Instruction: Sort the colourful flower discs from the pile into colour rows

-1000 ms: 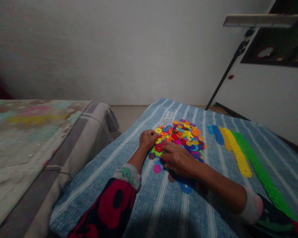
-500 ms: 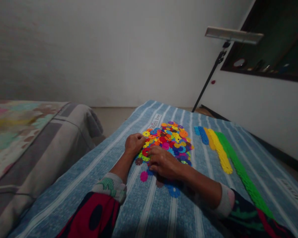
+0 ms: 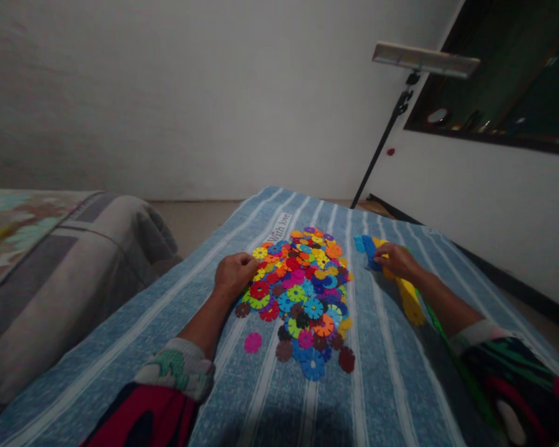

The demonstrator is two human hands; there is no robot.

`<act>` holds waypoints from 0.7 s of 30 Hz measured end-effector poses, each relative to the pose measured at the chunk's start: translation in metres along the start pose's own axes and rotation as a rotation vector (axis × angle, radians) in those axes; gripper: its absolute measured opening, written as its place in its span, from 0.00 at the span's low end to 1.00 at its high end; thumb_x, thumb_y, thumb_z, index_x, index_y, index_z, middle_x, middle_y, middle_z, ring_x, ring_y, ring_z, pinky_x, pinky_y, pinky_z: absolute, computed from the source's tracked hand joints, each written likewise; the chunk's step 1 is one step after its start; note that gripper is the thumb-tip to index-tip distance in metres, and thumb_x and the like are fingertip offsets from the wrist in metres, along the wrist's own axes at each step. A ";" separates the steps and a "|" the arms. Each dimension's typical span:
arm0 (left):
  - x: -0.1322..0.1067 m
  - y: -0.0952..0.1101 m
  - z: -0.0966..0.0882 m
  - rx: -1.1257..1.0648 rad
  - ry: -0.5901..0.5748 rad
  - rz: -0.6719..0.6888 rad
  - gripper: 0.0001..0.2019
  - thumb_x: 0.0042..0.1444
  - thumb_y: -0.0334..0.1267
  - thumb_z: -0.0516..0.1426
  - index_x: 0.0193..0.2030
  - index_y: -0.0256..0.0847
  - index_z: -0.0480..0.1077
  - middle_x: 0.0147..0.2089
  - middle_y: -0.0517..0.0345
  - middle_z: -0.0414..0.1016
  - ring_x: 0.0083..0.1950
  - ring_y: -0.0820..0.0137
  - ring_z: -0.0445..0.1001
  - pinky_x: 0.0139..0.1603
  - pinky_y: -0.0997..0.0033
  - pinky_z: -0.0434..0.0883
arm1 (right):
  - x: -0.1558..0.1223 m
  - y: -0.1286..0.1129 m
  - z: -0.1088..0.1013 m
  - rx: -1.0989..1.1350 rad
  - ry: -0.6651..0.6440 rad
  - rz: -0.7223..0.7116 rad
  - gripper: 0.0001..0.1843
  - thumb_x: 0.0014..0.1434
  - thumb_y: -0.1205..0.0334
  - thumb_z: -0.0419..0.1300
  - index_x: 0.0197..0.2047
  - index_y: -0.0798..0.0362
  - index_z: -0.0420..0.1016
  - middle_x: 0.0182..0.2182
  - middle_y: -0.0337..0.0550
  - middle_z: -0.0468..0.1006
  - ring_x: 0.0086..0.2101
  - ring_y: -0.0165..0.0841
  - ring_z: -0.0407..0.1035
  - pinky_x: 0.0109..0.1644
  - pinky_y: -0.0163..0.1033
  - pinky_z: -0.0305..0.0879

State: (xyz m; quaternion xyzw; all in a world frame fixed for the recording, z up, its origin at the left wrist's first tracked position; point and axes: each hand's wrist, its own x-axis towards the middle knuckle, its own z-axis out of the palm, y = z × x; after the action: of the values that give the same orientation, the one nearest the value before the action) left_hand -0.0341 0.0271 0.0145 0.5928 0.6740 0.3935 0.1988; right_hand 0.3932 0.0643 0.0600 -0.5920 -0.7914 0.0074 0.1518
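Note:
A heap of notched plastic discs (image 3: 302, 279) in many colours lies on the blue striped cloth (image 3: 186, 372). At the heap's left edge rests my left hand (image 3: 235, 273), its fingers curled together; anything between them is hidden. My right hand (image 3: 398, 261) is over to the right, pinching a blue notched disc at the lower end of a short row of overlapping blue discs (image 3: 367, 245). Beneath that hand runs a row of yellow discs (image 3: 410, 301), partly covered. A green row (image 3: 435, 323) is mostly hidden by my right forearm.
A single pink disc (image 3: 253, 343) and a dark brown disc (image 3: 347, 359) lie near the heap's front. Left of the cloth stands a surface with a grey cover (image 3: 112, 261). A lamp on a black pole (image 3: 382, 146) rises behind, by the wall.
My right hand has left the front of the heap and moved right to the blue row. A blue disc by the pink one is gone from its spot. My left hand stays at the heap's edge.

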 end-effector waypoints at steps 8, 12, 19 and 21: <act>0.002 -0.004 0.001 -0.008 -0.001 -0.009 0.15 0.45 0.49 0.55 0.26 0.41 0.76 0.24 0.57 0.77 0.30 0.64 0.73 0.30 0.70 0.64 | 0.003 0.019 0.006 -0.075 -0.108 0.018 0.08 0.54 0.67 0.61 0.28 0.50 0.83 0.34 0.43 0.83 0.38 0.37 0.76 0.43 0.35 0.67; 0.002 -0.005 0.001 -0.007 0.000 -0.014 0.15 0.45 0.49 0.55 0.26 0.41 0.76 0.23 0.57 0.77 0.30 0.64 0.74 0.30 0.71 0.65 | 0.005 0.020 0.006 -0.141 -0.112 0.036 0.09 0.55 0.67 0.61 0.32 0.51 0.84 0.36 0.45 0.84 0.39 0.37 0.76 0.43 0.35 0.66; 0.001 0.001 -0.002 0.033 -0.012 -0.019 0.15 0.45 0.48 0.54 0.26 0.40 0.76 0.24 0.57 0.78 0.30 0.65 0.74 0.31 0.70 0.65 | 0.000 0.024 0.007 -0.228 -0.104 0.146 0.10 0.55 0.67 0.60 0.36 0.52 0.84 0.40 0.48 0.83 0.44 0.41 0.76 0.45 0.37 0.67; 0.001 0.001 -0.002 0.037 -0.016 -0.025 0.15 0.45 0.48 0.54 0.26 0.40 0.76 0.24 0.57 0.77 0.30 0.65 0.73 0.31 0.70 0.64 | -0.002 0.025 0.009 -0.238 -0.084 0.158 0.11 0.57 0.66 0.60 0.39 0.52 0.84 0.42 0.47 0.83 0.46 0.40 0.75 0.48 0.37 0.67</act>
State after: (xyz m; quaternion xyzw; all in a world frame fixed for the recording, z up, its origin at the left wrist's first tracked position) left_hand -0.0350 0.0271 0.0173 0.5909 0.6870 0.3737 0.1980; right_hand 0.4149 0.0716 0.0464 -0.6656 -0.7432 -0.0497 0.0462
